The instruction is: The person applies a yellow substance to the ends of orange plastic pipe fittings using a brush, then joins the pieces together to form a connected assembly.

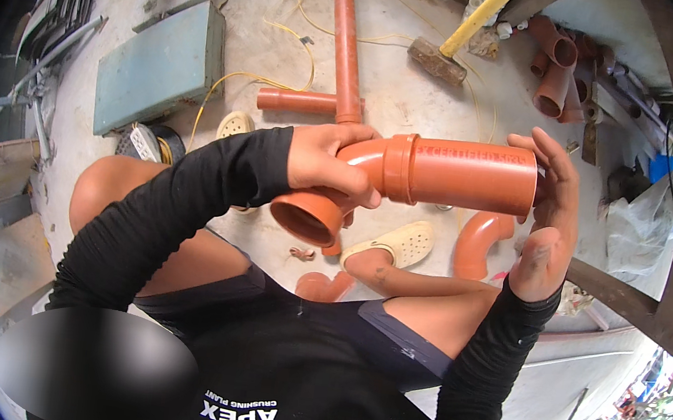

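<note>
Gripping the curved orange fitting [371, 158] around its bend, fingers and thumb of the left hand [329, 163] wrapped tight, raised above the floor [417, 105]. Bearing the straight orange pipe [475, 177] at the collar [402, 168]. Meeting, or nearly meeting, the pipe's far end with the right hand [555, 191], fingers extended, not clasped around anything. Could skew at the collar from an off-centre push; could roll or drop toward the cream clog [406, 245] from a loosened left grip, given scant support opposite.
</note>
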Tool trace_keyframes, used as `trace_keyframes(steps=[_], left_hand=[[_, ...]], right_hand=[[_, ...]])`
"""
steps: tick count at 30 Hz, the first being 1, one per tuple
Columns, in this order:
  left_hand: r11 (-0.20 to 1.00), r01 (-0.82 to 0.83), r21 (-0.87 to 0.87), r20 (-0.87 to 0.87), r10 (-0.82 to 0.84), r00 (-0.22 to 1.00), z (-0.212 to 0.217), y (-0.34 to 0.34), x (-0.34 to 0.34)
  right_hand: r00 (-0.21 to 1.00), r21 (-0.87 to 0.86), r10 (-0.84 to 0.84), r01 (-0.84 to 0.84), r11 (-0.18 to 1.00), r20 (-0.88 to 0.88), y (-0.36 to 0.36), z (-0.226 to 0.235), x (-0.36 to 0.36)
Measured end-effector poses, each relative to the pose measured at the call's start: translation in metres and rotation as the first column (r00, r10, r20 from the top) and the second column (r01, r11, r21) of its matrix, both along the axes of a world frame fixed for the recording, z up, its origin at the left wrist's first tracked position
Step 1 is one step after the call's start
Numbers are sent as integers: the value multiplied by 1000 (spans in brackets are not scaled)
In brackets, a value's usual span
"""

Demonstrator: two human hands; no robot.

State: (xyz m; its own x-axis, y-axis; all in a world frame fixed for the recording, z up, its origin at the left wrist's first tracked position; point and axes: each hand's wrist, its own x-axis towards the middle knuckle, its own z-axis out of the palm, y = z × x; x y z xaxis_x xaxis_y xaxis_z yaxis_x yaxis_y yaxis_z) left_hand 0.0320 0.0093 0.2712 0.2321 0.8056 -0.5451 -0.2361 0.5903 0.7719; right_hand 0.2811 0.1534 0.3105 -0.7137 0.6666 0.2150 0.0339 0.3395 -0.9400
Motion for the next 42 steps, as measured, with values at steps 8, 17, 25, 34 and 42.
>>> trace_keyframes(steps=[8,17,25,34,42], left_hand=[[932,247,-267,816,83,572,-27,6,-12],[868,408,-282,874,58,482,-43,8,-8],[916,284,-283,774,43,632,-44,-7,6],[950,192,-245,735,53,676,-27,-16,15],[966,161,-201,675,17,738,-25,-16,17]], right_hand=[[991,-101,15,-1,995,134,6,2,14],[994,260,56,-80,962,98,11,-20,7],[970,335,0,-84,939,244,-11,-1,1],[968,449,-8,-110,887,252,-25,20,-3],[971,440,-51,-59,896,233,-32,24,-2]])
